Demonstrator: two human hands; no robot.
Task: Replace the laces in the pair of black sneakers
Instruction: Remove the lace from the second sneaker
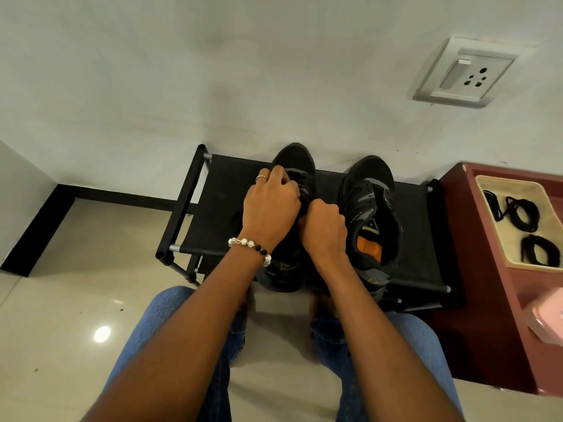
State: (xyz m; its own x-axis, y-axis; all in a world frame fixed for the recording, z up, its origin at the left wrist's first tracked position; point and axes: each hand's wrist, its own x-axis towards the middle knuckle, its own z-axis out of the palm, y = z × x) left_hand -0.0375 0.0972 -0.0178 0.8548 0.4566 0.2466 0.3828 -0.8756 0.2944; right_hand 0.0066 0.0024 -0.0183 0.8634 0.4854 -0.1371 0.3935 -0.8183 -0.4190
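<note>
My left hand (271,205) lies over the lacing area of the left sneaker (294,166), fingers curled down toward the eyelets; it looks as though the fingertips pinch something dark there, probably the lace, but my own knuckles hide the contact and I cannot tell for sure. A ring sits on one finger and a beaded bracelet (250,246) circles that wrist. My right hand (324,228) is balled into a tight fist just beside the left, knuckles nearly touching it, clenched over the tongue region of the same shoe; what it grips is hidden under the fingers. That sneaker stands on the black fabric top of a low shoe rack (225,193), toe pointing at the wall. The right sneaker (370,208) stands next to it on the same rack, apart from both hands, its orange insole showing through the open collar. To the right of the rack is a maroon cabinet (475,300) bearing a pale tray (515,185) with coiled black laces (522,214) lying in it. My knees in blue jeans (170,312) sit below the rack.
</note>
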